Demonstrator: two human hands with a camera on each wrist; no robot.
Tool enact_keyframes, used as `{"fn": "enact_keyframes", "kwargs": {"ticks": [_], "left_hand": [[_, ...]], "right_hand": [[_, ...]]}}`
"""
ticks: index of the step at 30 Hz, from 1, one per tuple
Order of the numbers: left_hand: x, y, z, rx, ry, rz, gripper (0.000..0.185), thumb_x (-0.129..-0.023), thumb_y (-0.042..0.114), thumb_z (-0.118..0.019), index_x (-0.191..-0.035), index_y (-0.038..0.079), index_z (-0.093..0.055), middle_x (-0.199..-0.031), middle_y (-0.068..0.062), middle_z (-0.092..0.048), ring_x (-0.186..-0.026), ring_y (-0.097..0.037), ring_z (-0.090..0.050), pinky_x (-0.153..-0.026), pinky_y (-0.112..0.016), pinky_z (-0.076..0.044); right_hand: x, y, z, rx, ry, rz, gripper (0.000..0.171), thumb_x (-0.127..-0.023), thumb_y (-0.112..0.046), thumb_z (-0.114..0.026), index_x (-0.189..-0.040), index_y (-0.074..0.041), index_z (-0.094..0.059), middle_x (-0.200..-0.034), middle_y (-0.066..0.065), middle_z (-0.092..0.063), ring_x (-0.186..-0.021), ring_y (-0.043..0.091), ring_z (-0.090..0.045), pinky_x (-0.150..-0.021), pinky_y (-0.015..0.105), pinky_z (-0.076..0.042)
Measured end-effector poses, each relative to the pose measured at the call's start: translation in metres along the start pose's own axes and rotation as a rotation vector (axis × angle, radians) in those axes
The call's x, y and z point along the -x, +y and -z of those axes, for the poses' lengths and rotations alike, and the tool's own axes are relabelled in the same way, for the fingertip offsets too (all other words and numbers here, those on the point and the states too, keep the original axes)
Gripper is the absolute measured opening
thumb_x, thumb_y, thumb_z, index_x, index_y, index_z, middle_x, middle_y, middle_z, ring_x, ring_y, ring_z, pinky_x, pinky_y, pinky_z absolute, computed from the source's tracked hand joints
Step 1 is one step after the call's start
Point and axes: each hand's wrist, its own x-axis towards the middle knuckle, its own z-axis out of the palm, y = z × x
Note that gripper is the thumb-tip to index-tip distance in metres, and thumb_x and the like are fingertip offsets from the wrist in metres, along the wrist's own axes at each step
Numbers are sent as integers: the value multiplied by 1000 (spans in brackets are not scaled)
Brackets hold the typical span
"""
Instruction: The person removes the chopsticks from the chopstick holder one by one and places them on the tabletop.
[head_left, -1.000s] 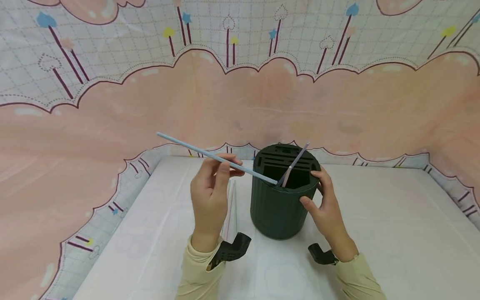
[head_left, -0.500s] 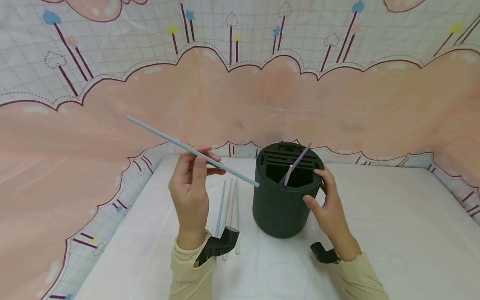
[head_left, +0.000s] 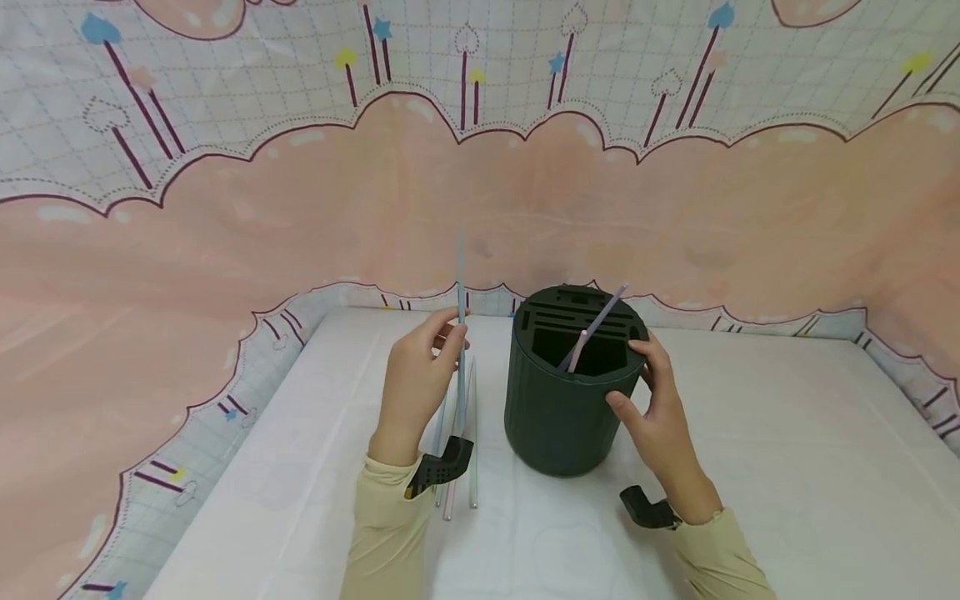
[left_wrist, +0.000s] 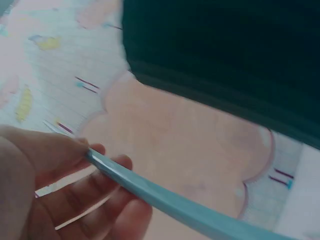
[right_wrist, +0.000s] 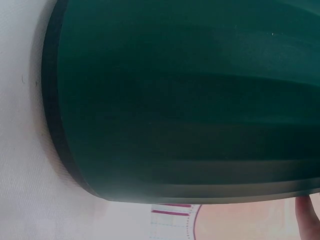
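My left hand [head_left: 420, 379] pinches a pale blue straw [head_left: 461, 358] between thumb and fingers. It stands nearly upright in the head view, left of a dark green holder [head_left: 566, 429] and apart from it. In the left wrist view the straw [left_wrist: 165, 197] crosses below the holder's dark wall. My right hand [head_left: 660, 417] grips the holder's right side, thumb on the outer wall and fingers at the rim. A purple straw [head_left: 607, 308] and a shorter-looking pink straw [head_left: 577, 350] lean inside the holder's large opening. The holder's slotted top faces the back.
Several pastel straws lie on the white table, partly behind the left wrist, among them a green straw [head_left: 474, 467] and a pink straw [head_left: 448, 504]. A patterned peach-and-white cloth [head_left: 525, 208] rises behind the table.
My left hand drew the blue straw leftward out from the holder's opening, then turned it from slanting to nearly upright and came slightly back right. My right hand stays on the holder.
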Motion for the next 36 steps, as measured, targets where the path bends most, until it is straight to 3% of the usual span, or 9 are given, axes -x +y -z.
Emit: {"fn": "enact_keyframes", "kwargs": {"ticks": [5, 10, 17, 30, 36], "left_hand": [[0, -15, -9, -167, -112, 131, 25, -91, 26, -49, -111, 17, -61, -78, 9, -63, -63, -8, -55, -52, -26, -41], [3, -25, -10, -238, -188, 223, 23, -89, 22, -48, -107, 18, -62, -83, 6, -63, -60, -10, -52, -49, -27, -39], [7, -38, -7, -319, -282, 313, 24, -88, 21, -47, -107, 16, -62, -88, 1, -63, -58, -15, -51, -47, -28, -38], [13, -72, -5, -336, -440, 489, 28, -86, 21, -48, -112, 14, -57, -99, -5, -62, -68, -18, -54, -54, -31, -41], [19, -87, -13, -323, -510, 546, 32, -85, 20, -50, -115, 9, -55, -96, -5, -61, -62, -17, -53, -53, -30, -41]], "right_hand": [[0, 3, 1, -10, -4, -2, 59, -84, -13, -62, -132, -5, -30, -146, 6, -17, -131, 19, -19, -98, 57, -19], [0, 4, 0, -13, -4, -2, 60, -83, -16, -64, -132, -8, -31, -146, 1, -18, -132, 19, -18, -100, 54, -20], [2, 0, -2, 16, 4, 11, 57, -84, -13, -61, -131, -3, -30, -145, 11, -18, -131, 18, -19, -97, 60, -19], [2, -1, -2, 12, 13, 35, 57, -85, -17, -61, -130, 0, -30, -144, 15, -19, -130, 17, -21, -96, 61, -19], [2, -3, -3, 15, 8, 18, 57, -85, -15, -61, -130, 0, -29, -144, 15, -18, -130, 18, -21, -96, 61, -19]]}}
